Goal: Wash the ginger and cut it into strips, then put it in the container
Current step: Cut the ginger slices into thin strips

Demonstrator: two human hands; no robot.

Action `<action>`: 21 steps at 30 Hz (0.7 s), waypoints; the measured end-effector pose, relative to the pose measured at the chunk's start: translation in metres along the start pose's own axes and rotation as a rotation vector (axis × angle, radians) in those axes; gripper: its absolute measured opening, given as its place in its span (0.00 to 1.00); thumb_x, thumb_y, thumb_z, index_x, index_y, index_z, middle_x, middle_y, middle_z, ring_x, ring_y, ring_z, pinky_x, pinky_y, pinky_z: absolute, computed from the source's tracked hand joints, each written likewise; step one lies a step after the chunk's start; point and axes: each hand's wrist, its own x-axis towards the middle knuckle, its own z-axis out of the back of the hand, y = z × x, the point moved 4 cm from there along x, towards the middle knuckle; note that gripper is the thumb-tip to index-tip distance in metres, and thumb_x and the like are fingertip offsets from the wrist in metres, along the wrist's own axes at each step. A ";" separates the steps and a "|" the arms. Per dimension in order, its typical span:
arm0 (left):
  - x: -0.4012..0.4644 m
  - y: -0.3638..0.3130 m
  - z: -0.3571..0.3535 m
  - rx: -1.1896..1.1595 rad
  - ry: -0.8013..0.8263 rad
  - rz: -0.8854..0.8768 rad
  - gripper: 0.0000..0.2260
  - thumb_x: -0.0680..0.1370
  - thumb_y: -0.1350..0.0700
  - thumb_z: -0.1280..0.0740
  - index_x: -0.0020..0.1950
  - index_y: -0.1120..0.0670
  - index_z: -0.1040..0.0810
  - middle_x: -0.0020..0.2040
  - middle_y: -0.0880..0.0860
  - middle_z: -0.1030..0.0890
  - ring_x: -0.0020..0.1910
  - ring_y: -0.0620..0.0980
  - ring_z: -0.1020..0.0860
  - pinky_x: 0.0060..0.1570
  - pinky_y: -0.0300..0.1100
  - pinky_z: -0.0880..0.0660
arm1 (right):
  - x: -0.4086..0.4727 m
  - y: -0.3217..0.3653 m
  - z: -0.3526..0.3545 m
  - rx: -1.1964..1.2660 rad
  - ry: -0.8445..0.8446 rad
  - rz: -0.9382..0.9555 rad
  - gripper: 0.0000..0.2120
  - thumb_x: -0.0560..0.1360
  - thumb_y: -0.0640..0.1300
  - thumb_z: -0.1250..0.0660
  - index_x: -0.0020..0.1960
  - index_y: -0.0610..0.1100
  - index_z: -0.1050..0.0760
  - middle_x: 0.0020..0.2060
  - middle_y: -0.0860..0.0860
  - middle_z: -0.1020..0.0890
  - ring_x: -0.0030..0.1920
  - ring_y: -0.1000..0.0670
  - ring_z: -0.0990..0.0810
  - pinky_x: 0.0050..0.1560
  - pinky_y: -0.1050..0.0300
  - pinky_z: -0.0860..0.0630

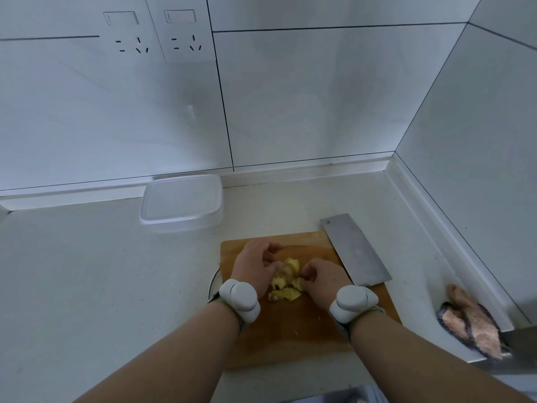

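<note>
Yellow ginger pieces [286, 279] lie mid-cutting board [290, 330], between both hands. Left hand [255, 266] and right hand [322, 279] curl around them, equally near; cleaver [354, 251] rests unheld rightward.

White tiled walls [319, 97] w/ two sockets [157, 33], pale countertop [87, 271].

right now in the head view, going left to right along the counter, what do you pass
container → left hand → ginger → right hand → cleaver → pink cloth
</note>
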 end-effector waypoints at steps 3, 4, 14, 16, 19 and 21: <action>-0.001 -0.001 -0.004 0.001 0.021 -0.020 0.13 0.73 0.60 0.28 0.54 0.47 0.22 0.46 0.42 0.23 0.43 0.38 0.24 0.42 0.22 0.29 | -0.001 0.002 0.001 0.013 -0.008 0.001 0.07 0.79 0.43 0.34 0.56 0.46 0.22 0.54 0.49 0.19 0.52 0.48 0.20 0.52 0.57 0.24; -0.001 0.000 -0.004 0.011 0.027 -0.016 0.13 0.73 0.59 0.28 0.54 0.47 0.22 0.45 0.41 0.22 0.43 0.39 0.24 0.41 0.22 0.30 | -0.001 0.002 0.001 0.020 -0.016 -0.005 0.06 0.78 0.43 0.34 0.55 0.46 0.22 0.53 0.49 0.20 0.51 0.47 0.20 0.51 0.57 0.24; 0.001 0.006 -0.009 0.177 0.023 -0.075 0.12 0.77 0.57 0.32 0.58 0.47 0.21 0.54 0.44 0.23 0.49 0.40 0.26 0.50 0.29 0.31 | -0.002 -0.003 0.004 0.191 -0.094 -0.050 0.03 0.78 0.45 0.33 0.48 0.51 0.27 0.45 0.54 0.23 0.46 0.51 0.24 0.45 0.58 0.28; 0.004 0.007 -0.015 0.226 0.117 -0.075 0.13 0.78 0.57 0.35 0.62 0.48 0.22 0.58 0.46 0.23 0.56 0.44 0.26 0.56 0.33 0.32 | -0.001 -0.004 0.007 0.214 -0.116 -0.054 0.03 0.77 0.44 0.32 0.48 0.50 0.26 0.45 0.54 0.23 0.46 0.51 0.24 0.45 0.59 0.29; 0.009 0.008 -0.021 0.266 0.178 -0.052 0.14 0.79 0.59 0.37 0.63 0.48 0.23 0.60 0.47 0.23 0.60 0.46 0.27 0.59 0.36 0.32 | 0.002 -0.004 0.013 0.292 -0.130 -0.083 0.07 0.76 0.42 0.31 0.44 0.52 0.27 0.42 0.54 0.23 0.45 0.50 0.23 0.46 0.57 0.26; 0.012 0.009 -0.024 0.278 0.192 -0.034 0.13 0.79 0.59 0.38 0.62 0.47 0.22 0.60 0.47 0.23 0.59 0.47 0.26 0.58 0.36 0.31 | 0.005 -0.004 0.019 0.347 -0.152 -0.099 0.09 0.76 0.41 0.31 0.42 0.53 0.28 0.41 0.52 0.22 0.45 0.49 0.22 0.47 0.54 0.24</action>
